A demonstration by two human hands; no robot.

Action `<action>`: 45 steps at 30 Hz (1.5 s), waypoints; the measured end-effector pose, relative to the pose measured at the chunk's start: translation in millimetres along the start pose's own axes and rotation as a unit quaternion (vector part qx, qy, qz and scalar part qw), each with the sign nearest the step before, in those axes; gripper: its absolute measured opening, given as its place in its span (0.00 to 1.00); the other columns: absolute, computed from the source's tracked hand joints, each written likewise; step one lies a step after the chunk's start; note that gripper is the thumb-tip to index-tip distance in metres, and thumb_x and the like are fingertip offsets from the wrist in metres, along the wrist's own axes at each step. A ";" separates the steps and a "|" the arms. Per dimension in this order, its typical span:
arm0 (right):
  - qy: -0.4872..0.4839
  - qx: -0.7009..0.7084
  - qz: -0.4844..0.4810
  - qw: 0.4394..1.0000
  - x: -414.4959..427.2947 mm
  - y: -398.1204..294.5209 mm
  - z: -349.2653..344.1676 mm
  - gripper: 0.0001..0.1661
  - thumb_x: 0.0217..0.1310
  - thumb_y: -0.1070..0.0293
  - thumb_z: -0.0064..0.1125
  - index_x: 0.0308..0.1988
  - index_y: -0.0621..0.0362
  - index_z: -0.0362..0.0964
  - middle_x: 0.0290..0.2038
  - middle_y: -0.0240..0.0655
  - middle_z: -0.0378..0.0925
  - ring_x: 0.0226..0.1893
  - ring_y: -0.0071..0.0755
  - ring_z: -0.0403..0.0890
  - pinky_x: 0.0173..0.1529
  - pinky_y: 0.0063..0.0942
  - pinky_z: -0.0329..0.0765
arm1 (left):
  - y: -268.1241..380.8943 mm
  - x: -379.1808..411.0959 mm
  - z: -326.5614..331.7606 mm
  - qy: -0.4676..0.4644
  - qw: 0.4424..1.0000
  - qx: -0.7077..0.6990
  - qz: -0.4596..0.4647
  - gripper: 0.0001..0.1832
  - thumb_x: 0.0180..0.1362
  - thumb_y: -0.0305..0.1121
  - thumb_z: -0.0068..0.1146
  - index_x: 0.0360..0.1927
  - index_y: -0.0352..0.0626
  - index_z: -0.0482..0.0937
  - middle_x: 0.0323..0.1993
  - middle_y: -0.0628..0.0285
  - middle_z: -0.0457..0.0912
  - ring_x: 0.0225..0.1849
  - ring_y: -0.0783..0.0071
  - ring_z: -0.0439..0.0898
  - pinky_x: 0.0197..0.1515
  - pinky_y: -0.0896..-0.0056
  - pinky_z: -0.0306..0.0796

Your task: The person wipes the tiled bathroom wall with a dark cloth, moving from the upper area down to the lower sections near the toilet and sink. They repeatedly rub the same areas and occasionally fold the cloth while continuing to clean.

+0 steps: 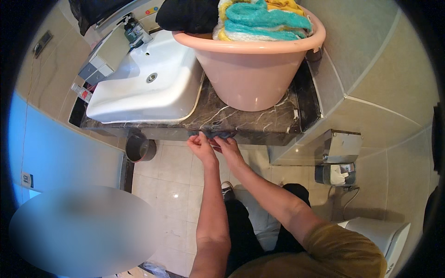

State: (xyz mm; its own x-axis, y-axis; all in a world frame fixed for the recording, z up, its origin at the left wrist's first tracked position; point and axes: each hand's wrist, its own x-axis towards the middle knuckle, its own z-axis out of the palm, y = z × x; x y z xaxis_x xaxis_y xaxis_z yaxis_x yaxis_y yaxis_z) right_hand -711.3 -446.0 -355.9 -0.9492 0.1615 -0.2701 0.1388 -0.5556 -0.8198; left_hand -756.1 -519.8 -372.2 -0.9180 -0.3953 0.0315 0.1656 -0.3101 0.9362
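Note:
A dark grey-blue cloth (219, 134) shows just below the front edge of the marble counter (243, 121). Its full shape is hidden. My left hand (203, 147) pinches the cloth's left part, and my right hand (226, 148) has its fingers on it just to the right. Above them on the counter stands a large pink plastic tub (252, 76). Piled in the tub are a black garment (189, 15), a turquoise, white and yellow fluffy towel (260, 22) and a yellow cloth (283, 5).
Left of the tub is a white washbasin (142, 100) with a faucet (142, 38). A dark bin (139, 147) stands on the floor below. To the right are a metal paper dispenser (344, 146), a wall-mounted bin with paper (335, 175) and a white toilet (379, 232).

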 end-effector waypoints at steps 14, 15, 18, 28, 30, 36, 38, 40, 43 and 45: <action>0.126 -0.330 -0.038 0.935 -7.6 20.2 -136.6 0.29 0.68 0.47 0.60 0.43 0.68 0.79 0.30 0.42 0.84 0.33 0.31 0.82 0.41 0.35 0.77 | -69.4 -92.6 30.9 -0.070 0.980 -0.030 -0.182 0.16 0.72 0.35 0.57 0.51 0.47 0.61 0.41 0.65 0.69 0.41 0.76 0.72 0.44 0.70 0.75; 0.118 -0.318 -0.067 0.938 0.9 33.6 -129.3 0.29 0.69 0.47 0.59 0.40 0.68 0.79 0.29 0.40 0.83 0.31 0.31 0.81 0.40 0.35 0.76 | -65.5 -83.5 22.0 -0.053 0.978 -0.040 -0.196 0.16 0.72 0.34 0.56 0.53 0.46 0.61 0.41 0.66 0.68 0.42 0.77 0.71 0.45 0.71 0.74; 0.017 -0.283 -0.036 0.958 10.2 52.9 -120.5 0.24 0.74 0.50 0.57 0.46 0.63 0.81 0.38 0.32 0.84 0.43 0.23 0.82 0.52 0.28 0.77 | -74.5 -65.2 4.0 -0.040 0.985 -0.019 -0.169 0.15 0.73 0.35 0.54 0.53 0.46 0.62 0.44 0.65 0.69 0.44 0.74 0.71 0.48 0.68 0.75; 0.201 -0.279 0.011 0.939 -29.7 1.0 -160.7 0.20 0.71 0.54 0.61 0.43 0.62 0.80 0.36 0.32 0.82 0.36 0.23 0.79 0.43 0.27 0.75 | -130.5 -128.5 30.0 -0.155 0.957 0.027 -0.244 0.18 0.73 0.37 0.54 0.57 0.40 0.63 0.47 0.59 0.74 0.48 0.71 0.73 0.52 0.65 0.71; 0.238 -0.268 -0.036 0.933 -29.6 8.9 -175.9 0.19 0.71 0.54 0.60 0.42 0.62 0.79 0.37 0.35 0.82 0.37 0.24 0.79 0.43 0.27 0.75 | -136.2 -140.6 39.7 -0.184 0.949 0.028 -0.254 0.19 0.73 0.37 0.54 0.59 0.38 0.63 0.49 0.57 0.74 0.49 0.69 0.74 0.54 0.64 0.71; 0.238 -0.490 -0.117 0.830 -26.4 13.6 -147.3 0.24 0.70 0.53 0.61 0.42 0.68 0.76 0.36 0.45 0.82 0.35 0.32 0.81 0.41 0.33 0.77 | -115.9 -128.4 38.4 -0.117 0.954 0.029 -0.274 0.32 0.75 0.38 0.51 0.73 0.36 0.53 0.62 0.50 0.72 0.56 0.64 0.74 0.58 0.62 0.72; 0.180 -0.515 -0.047 0.837 -21.9 8.8 -123.2 0.25 0.70 0.53 0.61 0.44 0.69 0.76 0.35 0.46 0.82 0.34 0.35 0.82 0.40 0.34 0.77 | -94.9 -108.3 29.7 -0.080 0.956 0.031 -0.280 0.29 0.75 0.37 0.49 0.72 0.38 0.54 0.62 0.51 0.71 0.57 0.65 0.73 0.61 0.61 0.70; 0.093 -0.490 -0.042 0.866 -11.4 11.0 -103.1 0.25 0.70 0.52 0.61 0.45 0.68 0.77 0.35 0.44 0.83 0.33 0.33 0.82 0.40 0.33 0.77 | -102.4 -79.2 7.3 -0.043 0.970 -0.034 -0.238 0.26 0.76 0.35 0.48 0.71 0.39 0.56 0.61 0.52 0.71 0.57 0.66 0.73 0.61 0.62 0.69; 0.032 -0.376 -0.059 0.924 2.9 36.6 -81.9 0.23 0.71 0.53 0.61 0.46 0.65 0.78 0.36 0.38 0.84 0.32 0.27 0.80 0.39 0.31 0.77 | -102.0 -47.6 -15.9 -0.019 0.982 -0.028 -0.188 0.22 0.76 0.31 0.46 0.68 0.40 0.58 0.58 0.54 0.72 0.56 0.68 0.72 0.61 0.63 0.68; 0.024 -0.384 -0.037 0.922 7.6 43.8 -82.4 0.22 0.72 0.54 0.60 0.48 0.64 0.78 0.38 0.34 0.85 0.34 0.22 0.78 0.40 0.26 0.76 | -95.5 -41.9 -15.1 -0.016 0.986 0.000 -0.166 0.20 0.75 0.30 0.46 0.66 0.40 0.59 0.56 0.55 0.72 0.56 0.68 0.72 0.61 0.64 0.68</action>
State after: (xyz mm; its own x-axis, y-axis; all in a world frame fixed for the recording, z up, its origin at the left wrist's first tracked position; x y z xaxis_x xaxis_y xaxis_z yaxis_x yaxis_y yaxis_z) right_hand -689.2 -402.0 -435.5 -0.9531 0.2221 -0.2054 0.2504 0.1977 -0.9477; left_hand -728.0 -486.7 -468.2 -0.9323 -0.2449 -0.2660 -0.1458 -0.4186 0.8964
